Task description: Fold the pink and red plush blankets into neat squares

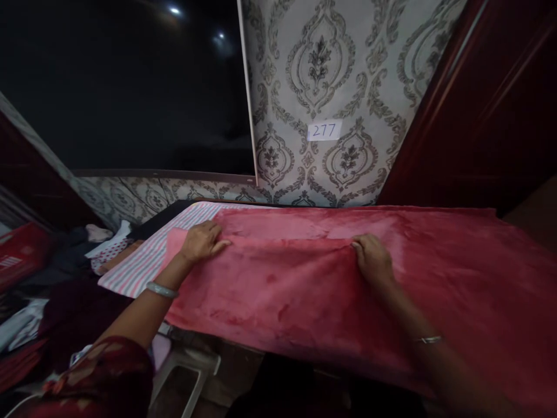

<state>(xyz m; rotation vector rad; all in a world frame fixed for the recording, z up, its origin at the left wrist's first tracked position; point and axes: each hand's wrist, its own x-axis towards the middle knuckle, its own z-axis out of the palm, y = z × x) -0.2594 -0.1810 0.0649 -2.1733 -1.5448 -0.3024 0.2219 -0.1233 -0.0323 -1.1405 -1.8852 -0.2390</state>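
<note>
A red plush blanket lies spread over a table, with part of it folded over and a raised edge running between my two hands. My left hand rests on the blanket's left part, thumb apart from the fingers. My right hand pinches the raised edge, pulling creases into the cloth around it. Under the blanket's left end, a striped pink, white and grey cloth shows.
A large dark television screen hangs on the patterned wall, beside a paper label reading 277. Piled clothes and a red box are at the left. A pale plastic stool stands below the table's front edge.
</note>
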